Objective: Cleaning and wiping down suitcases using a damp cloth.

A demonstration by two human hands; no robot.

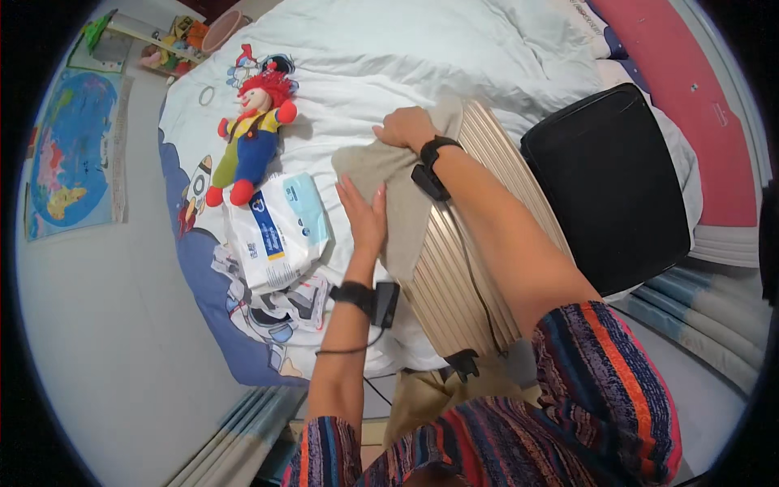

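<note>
A beige cloth (pixel 409 228) lies partly over the gold ribbed hard-shell suitcase (pixel 465 298), which rests on the bed in front of me. My right hand (pixel 409 128) has its fingers curled down onto the cloth's upper part; the fingertips are hidden. At the cloth's left edge is my left hand (pixel 366 220), fingers apart and pointing away from me, seemingly touching the fabric without gripping it. Black straps with small box-shaped devices are on both wrists, and a cable runs from each.
A red-haired clown doll (pixel 252 134) and a white-and-blue plastic package (pixel 277 234) lie left on the white bedding (pixel 365 67). Right of the suitcase sits a black rectangular case (pixel 608 189). A world map (pixel 76 146) hangs on the left wall. Pleated curtains (pixel 700 316) flank the bed.
</note>
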